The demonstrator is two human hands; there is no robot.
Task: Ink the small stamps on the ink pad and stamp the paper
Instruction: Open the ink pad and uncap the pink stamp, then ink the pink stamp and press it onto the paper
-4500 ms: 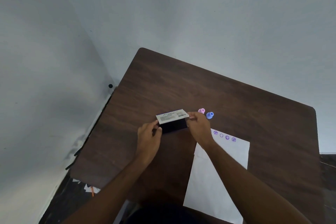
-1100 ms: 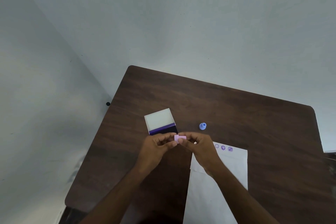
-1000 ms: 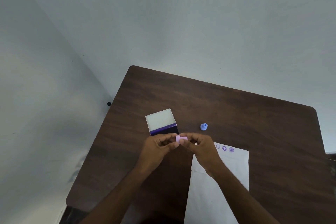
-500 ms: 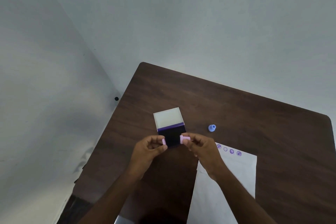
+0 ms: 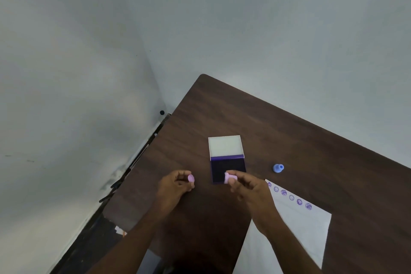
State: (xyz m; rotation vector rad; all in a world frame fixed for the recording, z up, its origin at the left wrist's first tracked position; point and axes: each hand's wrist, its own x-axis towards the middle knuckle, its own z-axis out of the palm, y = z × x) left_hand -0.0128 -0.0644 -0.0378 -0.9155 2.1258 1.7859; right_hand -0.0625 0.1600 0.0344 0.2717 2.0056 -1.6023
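The ink pad lies open on the brown table, its white lid folded back and the dark purple pad facing up. My right hand pinches a small pink stamp lying sideways over the pad's near edge. My left hand, left of the pad, holds the stamp's round pink cap at its fingertips. A blue stamp stands to the right of the pad. The white paper lies at the right, with a row of several purple prints along its far edge.
The table stands in a corner between two pale walls. A dark gap with black cables runs along the table's left edge. My forearms reach in from the bottom of the view.
Both hands opened the ink pad, then took the pink stamp and pulled its cap off. The hands have moved apart: the cap went left, the stamp stayed over the pad.
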